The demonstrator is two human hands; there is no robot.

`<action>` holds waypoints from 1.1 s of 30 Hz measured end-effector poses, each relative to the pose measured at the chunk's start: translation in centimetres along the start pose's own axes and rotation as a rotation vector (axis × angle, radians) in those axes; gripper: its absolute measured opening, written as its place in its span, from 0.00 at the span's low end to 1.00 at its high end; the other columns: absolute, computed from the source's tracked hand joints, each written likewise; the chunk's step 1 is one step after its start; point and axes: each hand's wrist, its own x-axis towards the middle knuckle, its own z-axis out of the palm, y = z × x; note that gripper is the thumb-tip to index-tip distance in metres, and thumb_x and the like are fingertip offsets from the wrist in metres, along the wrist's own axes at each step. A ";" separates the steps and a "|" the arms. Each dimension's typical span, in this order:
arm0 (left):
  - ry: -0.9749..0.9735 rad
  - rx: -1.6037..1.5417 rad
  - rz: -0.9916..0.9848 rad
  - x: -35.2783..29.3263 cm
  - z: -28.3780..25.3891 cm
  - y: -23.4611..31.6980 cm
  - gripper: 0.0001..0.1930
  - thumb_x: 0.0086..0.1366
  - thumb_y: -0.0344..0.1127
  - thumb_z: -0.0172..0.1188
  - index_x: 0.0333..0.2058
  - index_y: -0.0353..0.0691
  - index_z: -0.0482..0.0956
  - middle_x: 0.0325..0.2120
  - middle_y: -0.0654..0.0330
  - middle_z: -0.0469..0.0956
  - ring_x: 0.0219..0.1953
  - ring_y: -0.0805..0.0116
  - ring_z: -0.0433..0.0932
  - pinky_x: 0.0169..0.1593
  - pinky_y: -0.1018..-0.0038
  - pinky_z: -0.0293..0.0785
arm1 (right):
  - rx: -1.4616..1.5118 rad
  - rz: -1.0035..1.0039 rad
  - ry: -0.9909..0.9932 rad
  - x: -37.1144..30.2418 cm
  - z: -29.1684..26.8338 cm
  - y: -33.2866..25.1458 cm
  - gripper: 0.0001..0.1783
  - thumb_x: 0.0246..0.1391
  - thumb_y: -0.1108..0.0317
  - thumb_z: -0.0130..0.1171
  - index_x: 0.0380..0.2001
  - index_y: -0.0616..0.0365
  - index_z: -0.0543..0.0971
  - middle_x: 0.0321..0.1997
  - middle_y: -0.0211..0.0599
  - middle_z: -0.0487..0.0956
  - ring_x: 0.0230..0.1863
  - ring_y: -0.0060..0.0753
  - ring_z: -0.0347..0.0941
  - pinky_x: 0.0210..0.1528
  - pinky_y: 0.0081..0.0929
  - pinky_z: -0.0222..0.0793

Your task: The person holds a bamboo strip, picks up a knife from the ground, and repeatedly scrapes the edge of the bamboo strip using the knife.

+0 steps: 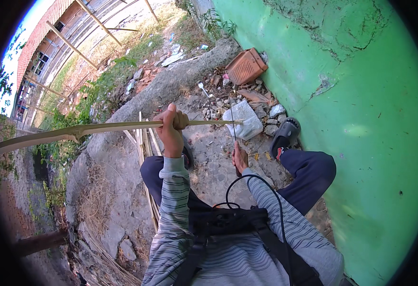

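My left hand is closed in a fist around a long pale strip of split bamboo, thumb upward. The strip reaches far out to the left, where it is wider, and its narrow end lies over a whitish stone block on the ground. In my right hand is the handle of a long, thin-bladed knife, its blade pointing away from me. The blade crosses the bamboo near its tip, just above the block; whether it touches the strip I cannot tell.
Several pale bamboo strips lie beside my left leg. Beyond the block are rubble, a white plastic spoon and an orange clay tile. A green wall rises along my right. A black cable loops by my right forearm.
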 end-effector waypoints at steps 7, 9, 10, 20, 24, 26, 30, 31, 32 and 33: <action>-0.021 -0.039 0.007 0.2 0.3 -0.4 0.27 0.74 0.33 0.52 0.14 0.45 0.54 0.11 0.72 0.47 0.13 0.79 0.44 0.20 0.71 0.42 | 0.008 -0.028 0.002 0.1 -0.1 -0.3 0.34 0.62 0.32 0.51 0.21 0.53 0.68 0.12 0.25 0.64 0.10 0.20 0.60 0.13 0.21 0.56; -0.019 -0.028 0.009 0.2 0.0 -0.4 0.27 0.74 0.33 0.52 0.14 0.45 0.54 0.11 0.72 0.47 0.13 0.79 0.44 0.20 0.71 0.42 | 0.001 0.004 -0.029 -0.8 0.1 -1.2 0.30 0.61 0.37 0.56 0.21 0.54 0.69 0.13 0.25 0.65 0.11 0.19 0.61 0.14 0.21 0.57; -0.019 -0.021 0.010 0.1 -0.1 -0.4 0.27 0.74 0.33 0.52 0.14 0.45 0.54 0.11 0.72 0.47 0.13 0.79 0.44 0.20 0.71 0.41 | -0.004 0.034 -0.057 -1.2 0.2 -1.8 0.27 0.60 0.43 0.61 0.22 0.54 0.69 0.14 0.24 0.66 0.12 0.19 0.62 0.15 0.21 0.58; -0.019 -0.007 0.010 0.2 0.1 -0.4 0.25 0.75 0.35 0.50 0.16 0.47 0.54 0.12 0.72 0.47 0.14 0.78 0.42 0.20 0.71 0.43 | 0.072 0.063 -0.240 0.2 -0.4 -0.3 0.11 0.53 0.65 0.67 0.27 0.58 0.76 0.18 0.27 0.73 0.15 0.21 0.69 0.19 0.23 0.65; 0.007 -0.013 0.026 -0.3 -0.3 -0.1 0.27 0.75 0.35 0.51 0.14 0.46 0.54 0.11 0.72 0.47 0.13 0.79 0.44 0.20 0.71 0.43 | 0.007 0.017 -0.195 0.6 -1.0 1.1 0.11 0.54 0.63 0.66 0.27 0.58 0.78 0.17 0.29 0.74 0.15 0.22 0.70 0.19 0.24 0.67; 0.028 -0.033 0.018 -0.4 -0.3 -0.2 0.28 0.74 0.35 0.53 0.13 0.46 0.54 0.11 0.71 0.48 0.13 0.79 0.45 0.20 0.71 0.42 | -0.037 -0.008 -0.179 1.1 -1.7 1.7 0.12 0.54 0.62 0.66 0.26 0.58 0.79 0.16 0.29 0.75 0.15 0.22 0.71 0.19 0.25 0.67; 0.018 0.018 0.019 -0.6 0.3 -0.3 0.27 0.75 0.34 0.51 0.14 0.47 0.54 0.11 0.72 0.48 0.13 0.78 0.43 0.20 0.71 0.43 | -0.119 -0.030 -0.146 1.3 -3.0 2.3 0.14 0.54 0.59 0.66 0.25 0.58 0.80 0.16 0.30 0.76 0.15 0.23 0.72 0.18 0.26 0.66; 0.025 0.016 0.017 -0.6 0.6 -0.3 0.27 0.75 0.34 0.52 0.14 0.47 0.54 0.12 0.72 0.48 0.13 0.78 0.43 0.20 0.71 0.43 | -0.136 -0.034 -0.131 1.3 -3.2 2.2 0.14 0.53 0.58 0.66 0.25 0.58 0.80 0.16 0.30 0.76 0.15 0.23 0.72 0.18 0.26 0.66; 0.023 0.013 0.020 -0.6 1.0 -0.3 0.27 0.75 0.34 0.52 0.14 0.47 0.54 0.12 0.72 0.48 0.13 0.78 0.43 0.20 0.71 0.43 | -0.137 -0.039 -0.129 1.4 -3.5 1.9 0.14 0.53 0.58 0.66 0.25 0.58 0.80 0.16 0.30 0.76 0.15 0.23 0.72 0.18 0.26 0.66; 0.005 0.011 0.022 -0.6 1.2 -0.3 0.27 0.75 0.34 0.52 0.14 0.47 0.54 0.12 0.72 0.48 0.13 0.79 0.44 0.20 0.71 0.43 | -0.180 -0.042 -0.124 1.2 -3.7 1.4 0.14 0.53 0.59 0.66 0.24 0.58 0.80 0.16 0.30 0.76 0.15 0.23 0.72 0.17 0.27 0.65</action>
